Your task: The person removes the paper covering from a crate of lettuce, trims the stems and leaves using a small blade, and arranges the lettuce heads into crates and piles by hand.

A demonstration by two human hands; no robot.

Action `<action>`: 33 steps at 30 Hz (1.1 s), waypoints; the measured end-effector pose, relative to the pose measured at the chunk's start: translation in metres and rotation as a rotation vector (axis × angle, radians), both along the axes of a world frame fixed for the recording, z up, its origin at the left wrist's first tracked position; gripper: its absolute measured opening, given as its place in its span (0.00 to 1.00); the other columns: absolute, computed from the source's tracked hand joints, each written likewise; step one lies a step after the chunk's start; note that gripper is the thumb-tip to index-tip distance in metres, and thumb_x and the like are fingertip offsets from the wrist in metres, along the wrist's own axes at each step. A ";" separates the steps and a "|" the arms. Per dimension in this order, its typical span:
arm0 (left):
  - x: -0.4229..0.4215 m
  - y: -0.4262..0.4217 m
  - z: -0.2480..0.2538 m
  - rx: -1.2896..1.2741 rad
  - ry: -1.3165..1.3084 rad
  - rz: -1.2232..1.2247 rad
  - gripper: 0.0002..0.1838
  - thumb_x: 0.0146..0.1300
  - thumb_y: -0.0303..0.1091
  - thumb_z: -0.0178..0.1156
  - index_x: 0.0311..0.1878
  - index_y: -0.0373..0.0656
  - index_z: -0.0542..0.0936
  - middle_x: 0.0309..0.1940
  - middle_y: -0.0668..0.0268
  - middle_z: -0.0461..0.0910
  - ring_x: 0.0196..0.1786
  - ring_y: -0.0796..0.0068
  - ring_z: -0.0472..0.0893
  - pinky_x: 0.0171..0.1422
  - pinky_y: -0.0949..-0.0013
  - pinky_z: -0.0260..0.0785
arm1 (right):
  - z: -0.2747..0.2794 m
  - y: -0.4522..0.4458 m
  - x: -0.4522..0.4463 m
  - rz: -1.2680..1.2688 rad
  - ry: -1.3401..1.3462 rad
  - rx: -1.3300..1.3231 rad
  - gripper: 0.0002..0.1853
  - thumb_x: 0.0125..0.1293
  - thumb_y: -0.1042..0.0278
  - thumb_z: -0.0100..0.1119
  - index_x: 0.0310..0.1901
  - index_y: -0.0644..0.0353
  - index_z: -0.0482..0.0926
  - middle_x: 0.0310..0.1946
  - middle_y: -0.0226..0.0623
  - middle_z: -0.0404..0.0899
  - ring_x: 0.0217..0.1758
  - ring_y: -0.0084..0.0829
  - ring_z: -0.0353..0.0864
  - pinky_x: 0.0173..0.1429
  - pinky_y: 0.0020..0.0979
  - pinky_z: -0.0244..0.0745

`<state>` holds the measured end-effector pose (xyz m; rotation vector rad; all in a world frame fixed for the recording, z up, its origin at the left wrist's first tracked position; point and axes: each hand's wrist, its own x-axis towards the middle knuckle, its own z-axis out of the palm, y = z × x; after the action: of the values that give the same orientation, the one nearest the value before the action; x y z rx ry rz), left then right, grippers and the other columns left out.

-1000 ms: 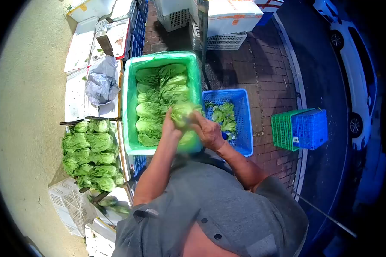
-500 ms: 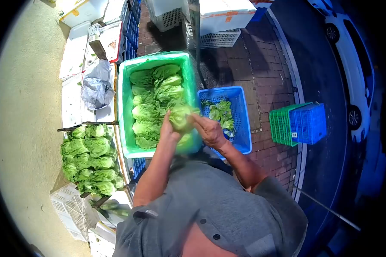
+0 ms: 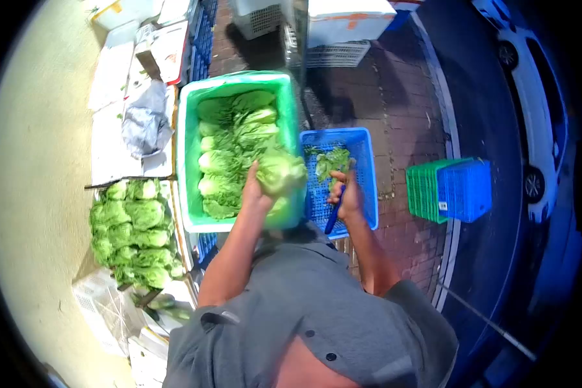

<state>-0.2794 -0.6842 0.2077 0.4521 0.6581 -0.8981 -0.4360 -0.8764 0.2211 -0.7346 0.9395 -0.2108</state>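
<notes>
My left hand [image 3: 257, 193] is closed on a head of lettuce [image 3: 282, 172], holding it over the right side of a green-lined box [image 3: 182, 161]. Rows of lettuce heads [image 3: 216, 163] lie in that box. My right hand [image 3: 349, 199] is over a blue basket [image 3: 370, 152], its fingers wrapped round a blue-handled tool [image 3: 334, 218] that looks like a knife; its blade cannot be made out. Loose lettuce leaves [image 3: 332, 163] lie in the basket, just beyond my right fingers.
More lettuce heads [image 3: 136, 223] are stacked on the left stand. A crumpled grey plastic bag [image 3: 146, 126] lies on white foam boxes there. Green crates [image 3: 423, 187] and a blue crate [image 3: 467, 189] stand near the curb at right. A white car [image 3: 530, 97] is on the road.
My right hand has moved right, away from the lettuce and over the blue basket, and the blue handle now shows in it. My left hand still holds the lettuce.
</notes>
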 end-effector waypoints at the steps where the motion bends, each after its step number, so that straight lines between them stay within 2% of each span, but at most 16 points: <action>1: 0.001 0.003 0.005 -0.043 -0.013 0.017 0.29 0.70 0.53 0.53 0.65 0.41 0.69 0.59 0.51 0.74 0.57 0.50 0.76 0.62 0.44 0.73 | -0.010 -0.012 -0.004 -0.064 0.075 0.162 0.33 0.74 0.37 0.42 0.47 0.65 0.81 0.15 0.27 0.62 0.15 0.25 0.61 0.26 0.34 0.68; 3: 0.003 0.009 0.004 0.034 -0.087 0.066 0.30 0.71 0.54 0.51 0.67 0.42 0.67 0.59 0.52 0.73 0.58 0.51 0.75 0.59 0.43 0.73 | -0.031 -0.029 -0.016 -0.053 0.070 0.324 0.31 0.72 0.36 0.46 0.42 0.61 0.82 0.13 0.28 0.62 0.13 0.25 0.62 0.25 0.34 0.71; 4: 0.007 0.015 0.004 0.054 -0.073 0.083 0.30 0.71 0.54 0.51 0.67 0.42 0.66 0.60 0.51 0.72 0.59 0.50 0.74 0.60 0.43 0.73 | -0.025 -0.024 -0.017 0.044 0.168 0.034 0.28 0.75 0.41 0.45 0.45 0.61 0.81 0.16 0.27 0.65 0.18 0.24 0.66 0.26 0.32 0.70; 7: 0.013 0.024 0.006 0.039 0.005 0.067 0.30 0.72 0.54 0.50 0.67 0.41 0.66 0.61 0.50 0.70 0.61 0.49 0.73 0.62 0.43 0.72 | -0.040 -0.011 -0.009 0.290 0.217 -0.489 0.23 0.76 0.50 0.46 0.54 0.62 0.78 0.22 0.28 0.69 0.25 0.21 0.69 0.31 0.29 0.70; 8: 0.017 0.025 0.009 0.023 0.026 0.062 0.30 0.72 0.54 0.49 0.67 0.41 0.66 0.62 0.50 0.70 0.61 0.49 0.73 0.62 0.43 0.72 | -0.038 0.001 -0.005 0.375 0.119 -0.626 0.22 0.77 0.56 0.47 0.64 0.61 0.72 0.26 0.24 0.69 0.26 0.16 0.68 0.31 0.22 0.68; 9: 0.019 0.025 0.009 0.015 0.010 0.073 0.31 0.72 0.54 0.49 0.68 0.41 0.65 0.62 0.50 0.70 0.62 0.49 0.73 0.63 0.43 0.72 | -0.016 0.021 0.005 0.471 0.075 -0.813 0.22 0.76 0.61 0.47 0.66 0.62 0.70 0.28 0.27 0.73 0.28 0.18 0.70 0.34 0.24 0.69; 10: 0.018 0.026 0.010 0.010 -0.003 0.081 0.32 0.72 0.55 0.48 0.68 0.40 0.65 0.62 0.49 0.70 0.62 0.49 0.73 0.64 0.44 0.71 | 0.041 0.046 0.027 0.571 0.001 -0.933 0.23 0.73 0.67 0.49 0.67 0.63 0.68 0.30 0.31 0.76 0.29 0.22 0.72 0.36 0.26 0.70; 12: 0.018 0.025 0.023 0.056 0.003 0.093 0.33 0.72 0.56 0.46 0.68 0.37 0.65 0.62 0.49 0.70 0.62 0.50 0.73 0.64 0.48 0.72 | 0.062 0.077 0.046 0.650 -0.102 -1.028 0.25 0.71 0.72 0.52 0.68 0.65 0.67 0.31 0.35 0.77 0.30 0.25 0.74 0.39 0.28 0.72; 15: 0.021 0.032 0.012 0.013 -0.030 0.112 0.32 0.72 0.56 0.46 0.67 0.37 0.67 0.61 0.50 0.72 0.61 0.53 0.74 0.64 0.51 0.72 | 0.062 0.105 0.067 0.694 -0.128 -1.135 0.26 0.68 0.75 0.54 0.68 0.63 0.66 0.36 0.38 0.80 0.32 0.26 0.76 0.41 0.28 0.73; 18: 0.026 0.039 0.007 -0.015 -0.006 0.111 0.30 0.73 0.55 0.47 0.64 0.39 0.69 0.56 0.53 0.76 0.58 0.56 0.77 0.64 0.52 0.71 | 0.053 0.115 0.078 0.684 -0.219 -1.181 0.27 0.69 0.77 0.54 0.69 0.62 0.66 0.44 0.42 0.83 0.39 0.27 0.80 0.47 0.27 0.74; 21: 0.030 0.052 -0.008 0.012 -0.033 0.185 0.28 0.72 0.53 0.51 0.63 0.39 0.71 0.55 0.54 0.78 0.54 0.57 0.80 0.60 0.52 0.75 | 0.042 0.123 0.084 0.722 -0.193 -0.949 0.27 0.70 0.78 0.53 0.70 0.62 0.66 0.51 0.43 0.83 0.48 0.28 0.81 0.52 0.26 0.73; 23: 0.031 0.059 -0.003 -0.014 0.014 0.226 0.27 0.71 0.51 0.54 0.62 0.38 0.71 0.53 0.54 0.80 0.54 0.56 0.81 0.60 0.51 0.75 | 0.037 0.129 0.087 0.694 -0.242 -1.023 0.26 0.69 0.75 0.56 0.69 0.61 0.69 0.47 0.52 0.83 0.46 0.35 0.84 0.51 0.32 0.76; 26: 0.033 0.074 -0.009 -0.068 0.073 0.263 0.26 0.70 0.51 0.56 0.61 0.39 0.73 0.53 0.53 0.80 0.53 0.56 0.81 0.57 0.50 0.77 | 0.045 0.140 0.097 0.757 -0.273 -1.148 0.24 0.68 0.78 0.56 0.67 0.61 0.71 0.44 0.48 0.83 0.43 0.35 0.83 0.49 0.30 0.75; 27: 0.037 0.085 -0.006 -0.007 0.109 0.240 0.27 0.69 0.50 0.57 0.60 0.39 0.73 0.53 0.53 0.80 0.53 0.56 0.82 0.57 0.49 0.77 | 0.044 0.144 0.102 0.775 -0.305 -1.217 0.24 0.68 0.79 0.57 0.66 0.62 0.72 0.43 0.47 0.83 0.41 0.35 0.83 0.47 0.30 0.75; 29: 0.037 0.105 -0.027 -0.037 0.098 0.258 0.26 0.69 0.49 0.58 0.60 0.38 0.73 0.53 0.53 0.80 0.53 0.56 0.82 0.57 0.47 0.77 | 0.039 0.151 0.111 0.796 -0.402 -1.304 0.23 0.66 0.81 0.57 0.63 0.64 0.74 0.38 0.46 0.81 0.36 0.36 0.81 0.43 0.30 0.75; 33: 0.039 0.144 -0.007 0.047 0.017 0.379 0.26 0.66 0.46 0.62 0.59 0.37 0.73 0.52 0.54 0.80 0.52 0.56 0.83 0.57 0.48 0.78 | 0.036 0.169 0.120 0.824 -0.488 -1.313 0.21 0.66 0.82 0.56 0.62 0.66 0.75 0.39 0.48 0.81 0.39 0.40 0.81 0.47 0.31 0.75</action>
<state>-0.2408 -0.5402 0.2007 0.3463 0.7511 -0.5295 -0.3160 -0.7073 0.2570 -2.0856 -0.1473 -0.2411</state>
